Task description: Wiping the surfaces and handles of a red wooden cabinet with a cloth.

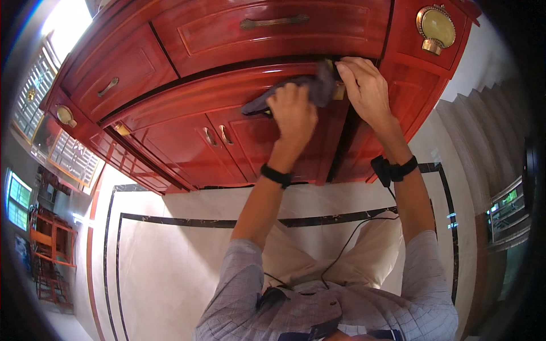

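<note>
A glossy red wooden cabinet (273, 81) with doors and drawers stands before me. My left hand (293, 111) is closed on a dark cloth (294, 87), which lies against the cabinet front below the long top drawer and is partly blurred. My right hand (364, 83) is at the dark gap under that drawer, its fingertips at the edge beside the cloth's right end. A small gold-coloured fitting (339, 91) shows between the cloth and my right hand. Whether my right fingers grip anything is hard to tell.
Metal handles (275, 21) and round ornaments (436, 27) stick out from the cabinet. A thin black cable (345, 245) runs from my right wrist strap to my waist. Pleated grey curtains (477, 128) hang at the right. Wooden chairs (51, 238) stand far left.
</note>
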{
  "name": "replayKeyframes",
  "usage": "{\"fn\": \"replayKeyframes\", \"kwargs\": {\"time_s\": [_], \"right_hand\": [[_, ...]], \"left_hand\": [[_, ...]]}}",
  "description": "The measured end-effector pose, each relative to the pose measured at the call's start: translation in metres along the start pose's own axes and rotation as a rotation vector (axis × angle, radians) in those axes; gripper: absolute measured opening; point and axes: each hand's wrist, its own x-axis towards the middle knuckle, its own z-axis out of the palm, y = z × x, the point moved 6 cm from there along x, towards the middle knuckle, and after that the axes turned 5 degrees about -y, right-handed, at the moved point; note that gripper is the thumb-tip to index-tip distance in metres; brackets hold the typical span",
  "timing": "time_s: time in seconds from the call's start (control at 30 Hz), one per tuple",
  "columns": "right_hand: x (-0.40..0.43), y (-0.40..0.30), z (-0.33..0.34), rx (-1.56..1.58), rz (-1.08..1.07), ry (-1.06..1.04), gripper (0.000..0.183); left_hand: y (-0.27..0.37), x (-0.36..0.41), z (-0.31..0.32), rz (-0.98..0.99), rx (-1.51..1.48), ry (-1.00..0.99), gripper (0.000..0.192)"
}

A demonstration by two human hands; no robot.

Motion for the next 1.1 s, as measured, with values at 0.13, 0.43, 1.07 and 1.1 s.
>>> {"fn": "replayKeyframes", "kwargs": {"time_s": [0.13,0.43,1.07,1.1], "right_hand": [[0.004,0.016,-0.006,0.185,0.007,-0.033,0.039],[0.005,0.045,0.001,0.674,0.141,-0.171,0.052],[0.002,0.042,0.003,0.713,0.127,-0.099,0.039],[0.002,0.040,0.003,0.707,0.112,-0.096,0.039]], "left_hand": [[0.019,-0.002,0.020,0.012,-0.043,-0.066,0.046],[0.003,-0.007,0.008,-0.551,-0.500,0.352,0.038],[0.089,-0.006,0.039,0.203,0.225,-0.069,0.033],[0.091,-0.001,0.037,0.188,0.218,-0.059,0.031]]}}
